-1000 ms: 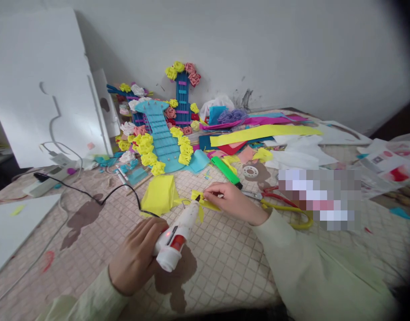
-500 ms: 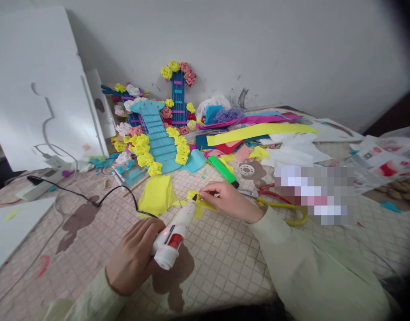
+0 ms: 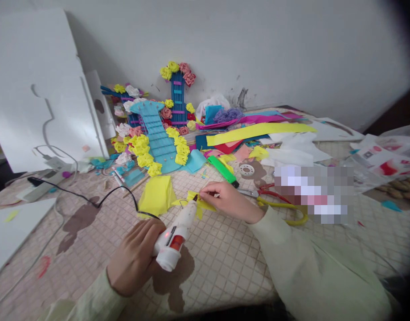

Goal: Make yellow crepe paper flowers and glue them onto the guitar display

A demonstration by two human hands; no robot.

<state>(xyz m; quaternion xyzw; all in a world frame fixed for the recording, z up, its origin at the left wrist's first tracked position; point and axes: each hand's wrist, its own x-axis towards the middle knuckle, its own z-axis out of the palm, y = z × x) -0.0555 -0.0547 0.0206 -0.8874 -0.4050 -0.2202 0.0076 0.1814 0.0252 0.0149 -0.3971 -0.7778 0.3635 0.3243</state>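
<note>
My left hand is wrapped round a white hot glue gun whose small red light is lit. The gun's dark nozzle points away from me and meets a piece of yellow crepe paper at the middle of the table. My right hand pinches that paper between thumb and fingers, just right of the nozzle. Left of the nozzle lies a larger folded yellow crepe sheet. Behind them stands a light-blue paper guitar edged with yellow paper flowers.
A green utility knife, a white ring and scissors with red and yellow handles lie around my right hand. The gun's black cord runs left near a power strip. Coloured paper strips and plastic bags fill the back right.
The glue gun's rear end has shifted very slightly right and down with my left hand. My right hand keeps its pinch on the yellow paper.
</note>
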